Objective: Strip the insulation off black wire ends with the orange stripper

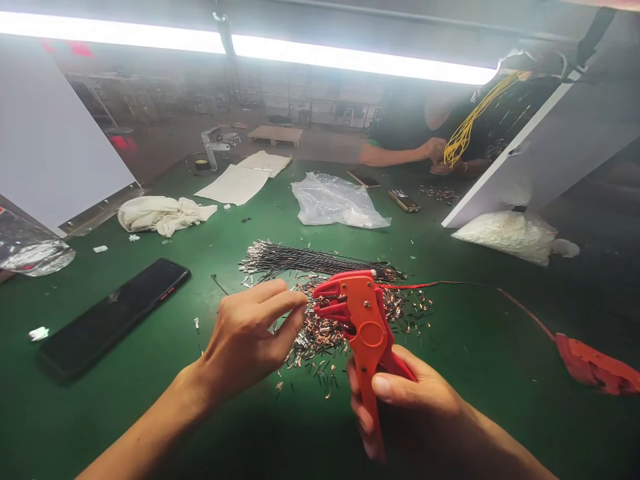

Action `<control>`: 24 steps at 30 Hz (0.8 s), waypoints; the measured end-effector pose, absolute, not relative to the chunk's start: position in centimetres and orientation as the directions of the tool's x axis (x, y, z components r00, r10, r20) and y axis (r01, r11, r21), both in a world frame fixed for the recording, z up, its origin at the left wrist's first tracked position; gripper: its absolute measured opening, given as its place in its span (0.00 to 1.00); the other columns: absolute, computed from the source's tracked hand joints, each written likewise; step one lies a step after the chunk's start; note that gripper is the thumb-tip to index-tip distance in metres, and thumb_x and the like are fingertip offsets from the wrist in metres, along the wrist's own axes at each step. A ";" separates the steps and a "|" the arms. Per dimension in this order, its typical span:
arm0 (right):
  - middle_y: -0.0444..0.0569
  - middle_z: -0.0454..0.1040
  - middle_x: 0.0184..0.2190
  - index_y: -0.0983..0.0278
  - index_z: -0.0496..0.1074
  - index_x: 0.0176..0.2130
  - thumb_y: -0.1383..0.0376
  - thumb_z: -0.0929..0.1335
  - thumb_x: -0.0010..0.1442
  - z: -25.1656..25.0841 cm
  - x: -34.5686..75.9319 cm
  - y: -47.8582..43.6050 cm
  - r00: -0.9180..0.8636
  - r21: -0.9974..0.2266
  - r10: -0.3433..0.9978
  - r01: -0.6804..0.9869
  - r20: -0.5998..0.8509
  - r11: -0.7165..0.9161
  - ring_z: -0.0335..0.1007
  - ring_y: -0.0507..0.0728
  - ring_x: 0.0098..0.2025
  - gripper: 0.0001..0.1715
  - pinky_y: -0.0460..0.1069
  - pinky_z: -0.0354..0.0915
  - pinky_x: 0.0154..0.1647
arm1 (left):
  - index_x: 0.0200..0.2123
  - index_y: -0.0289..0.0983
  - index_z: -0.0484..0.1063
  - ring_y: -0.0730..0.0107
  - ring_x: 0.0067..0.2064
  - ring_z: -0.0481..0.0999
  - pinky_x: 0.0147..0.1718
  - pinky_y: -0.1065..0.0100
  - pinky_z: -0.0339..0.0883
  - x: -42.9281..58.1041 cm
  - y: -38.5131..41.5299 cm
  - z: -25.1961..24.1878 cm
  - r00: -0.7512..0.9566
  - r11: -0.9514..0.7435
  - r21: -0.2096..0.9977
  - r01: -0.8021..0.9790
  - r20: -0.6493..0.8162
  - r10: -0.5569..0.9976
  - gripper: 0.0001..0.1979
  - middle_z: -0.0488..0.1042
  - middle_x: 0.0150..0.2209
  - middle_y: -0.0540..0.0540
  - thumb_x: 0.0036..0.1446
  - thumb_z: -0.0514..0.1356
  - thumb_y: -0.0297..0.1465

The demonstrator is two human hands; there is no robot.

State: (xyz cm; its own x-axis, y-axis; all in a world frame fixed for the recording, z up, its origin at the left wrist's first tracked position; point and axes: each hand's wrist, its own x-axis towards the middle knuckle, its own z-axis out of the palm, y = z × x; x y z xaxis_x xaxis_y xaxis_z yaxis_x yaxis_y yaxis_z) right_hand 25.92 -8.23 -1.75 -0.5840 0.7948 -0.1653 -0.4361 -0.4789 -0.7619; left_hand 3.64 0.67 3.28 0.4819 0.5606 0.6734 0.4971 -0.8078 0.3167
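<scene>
My right grip (417, 393) is wrapped around an orange-and-red plastic hand tool (367, 320), held above short black-and-copper wire scraps (320, 333) on the green surface (475, 320). My left grip (255, 327) presses thumb and forefinger together at the tool's red jaws; I cannot tell what they pinch. Thin black bundled wires (315, 259) lie beyond.

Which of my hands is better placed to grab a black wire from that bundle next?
Probably your left hand: it's near the wire bundle and grips no tool, though whether its fingers pinch anything is unclear. Your right hand is wrapped around the orange tool.
</scene>
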 end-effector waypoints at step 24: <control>0.43 0.69 0.18 0.66 0.65 0.31 0.49 0.69 0.59 -1.6 25.7 -8.3 -0.496 -0.860 0.834 -0.289 -0.241 -0.420 0.64 0.48 0.16 0.23 0.43 0.64 0.18 | 0.33 0.33 0.74 0.79 0.23 0.59 0.22 0.74 0.53 3.7 0.6 3.4 0.495 -0.836 0.335 0.434 0.687 0.532 0.04 0.60 0.22 0.55 0.57 0.60 0.22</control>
State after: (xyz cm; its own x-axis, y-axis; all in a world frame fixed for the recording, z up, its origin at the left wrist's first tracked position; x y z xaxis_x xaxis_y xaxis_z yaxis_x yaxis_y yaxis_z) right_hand 25.74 -8.34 -1.65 -0.4955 0.8344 -0.2413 -0.2889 -0.4203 -0.8602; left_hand 3.72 0.60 3.39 0.4955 0.5320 0.6866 0.4344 -0.8363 0.3345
